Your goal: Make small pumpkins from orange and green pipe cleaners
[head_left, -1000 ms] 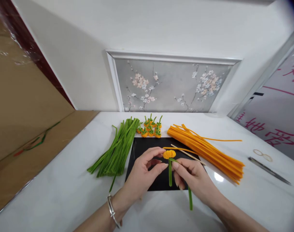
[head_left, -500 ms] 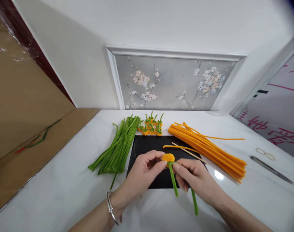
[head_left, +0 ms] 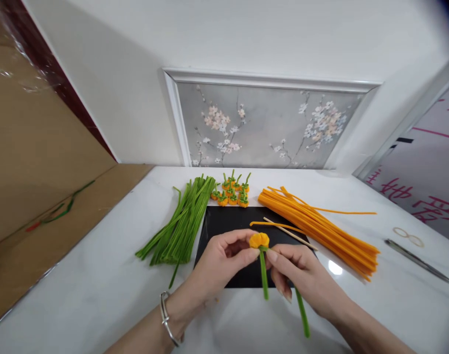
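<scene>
Over the black mat (head_left: 224, 226), my left hand (head_left: 224, 258) pinches a small orange pumpkin (head_left: 259, 240) shaped from fuzzy pipe cleaner between thumb and fingers. A green pipe cleaner (head_left: 264, 282) is at the pumpkin's underside, one end hanging down toward me. My right hand (head_left: 300, 268) is closed on the green pipe cleaner close to the pumpkin, thumb against forefinger. Another green length (head_left: 302, 314) sticks out below the right hand; whether it is the same piece is hidden by the fingers.
A bundle of green pipe cleaners (head_left: 182, 221) lies left, an orange bundle (head_left: 320, 226) right. Several small pumpkins with green tops (head_left: 232, 194) stand behind the mat. A thin wooden stick (head_left: 290, 232) crosses the mat's right side. A pointed metal tool (head_left: 418, 260) and thin tan loops (head_left: 408, 236) lie far right.
The pumpkin has tilted and turned slightly in my fingers, and the hanging green end points more straight down. Both hands keep their grip nearly in place.
</scene>
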`<action>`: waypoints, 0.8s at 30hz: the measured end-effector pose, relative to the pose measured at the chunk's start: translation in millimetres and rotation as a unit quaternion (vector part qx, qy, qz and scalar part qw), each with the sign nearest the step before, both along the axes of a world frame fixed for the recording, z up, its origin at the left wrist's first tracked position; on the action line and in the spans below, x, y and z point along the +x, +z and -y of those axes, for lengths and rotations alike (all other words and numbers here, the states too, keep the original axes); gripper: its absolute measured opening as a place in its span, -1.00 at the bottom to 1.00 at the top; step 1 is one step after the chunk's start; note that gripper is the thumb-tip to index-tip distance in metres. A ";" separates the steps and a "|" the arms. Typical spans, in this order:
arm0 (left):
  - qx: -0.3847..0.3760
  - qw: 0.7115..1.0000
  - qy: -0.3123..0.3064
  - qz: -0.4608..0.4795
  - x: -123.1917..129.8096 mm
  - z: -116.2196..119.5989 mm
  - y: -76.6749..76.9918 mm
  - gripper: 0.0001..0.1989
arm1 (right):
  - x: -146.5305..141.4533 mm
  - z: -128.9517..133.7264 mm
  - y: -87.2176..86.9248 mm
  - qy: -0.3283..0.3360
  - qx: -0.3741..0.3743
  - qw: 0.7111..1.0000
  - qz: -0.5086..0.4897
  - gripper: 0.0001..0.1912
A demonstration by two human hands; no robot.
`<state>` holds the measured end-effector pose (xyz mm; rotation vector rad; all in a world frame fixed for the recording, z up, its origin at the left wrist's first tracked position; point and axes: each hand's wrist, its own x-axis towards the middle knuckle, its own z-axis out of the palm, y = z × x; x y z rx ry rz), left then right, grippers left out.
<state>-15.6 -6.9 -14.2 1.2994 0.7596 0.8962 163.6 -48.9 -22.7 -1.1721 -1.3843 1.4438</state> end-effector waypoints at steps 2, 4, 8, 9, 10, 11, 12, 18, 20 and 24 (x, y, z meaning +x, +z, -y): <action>0.017 1.000 -0.003 -0.001 -0.7 -0.5 0.0 -0.62 | 1.0 0.6 0.4 -0.003 -0.004 1.000 -0.002 -0.52; 0.023 1.000 -0.008 0.003 -0.9 -0.7 -0.2 -0.60 | 1.3 1.0 1.2 -0.007 -0.008 1.000 -0.001 -0.51; 0.021 1.000 -0.013 0.007 2.4 0.8 -0.7 -0.66 | -0.2 1.4 3.3 0.011 -0.024 1.000 0.013 -0.48; 0.020 1.000 -0.009 0.000 3.8 1.5 -1.0 -0.67 | -0.6 1.5 3.8 0.019 -0.025 0.999 0.019 -0.48; 0.017 1.000 -0.002 -0.008 5.2 2.2 -1.4 -0.68 | -0.7 1.7 4.1 0.026 -0.023 0.999 0.027 -0.47; 0.011 1.000 0.004 -0.015 6.4 2.8 -2.0 -0.70 | -0.5 1.8 4.6 0.031 -0.020 0.999 0.035 -0.47; 0.002 1.000 0.006 -0.018 7.2 3.4 -2.6 -0.70 | 0.2 2.0 5.0 0.034 -0.015 0.998 0.043 -0.48; -0.022 1.000 0.004 -0.014 5.2 5.8 -2.6 -0.73 | 9.3 0.6 7.6 -0.011 0.071 0.991 0.114 -0.51; -0.017 0.999 -0.009 -0.029 3.8 6.1 -1.2 -0.74 | 10.6 -0.8 7.1 -0.027 0.087 0.987 0.134 -0.51; -0.019 0.999 -0.031 -0.030 2.2 5.9 -0.5 -0.72 | 9.8 -2.6 3.1 -0.037 0.078 0.987 0.132 -0.51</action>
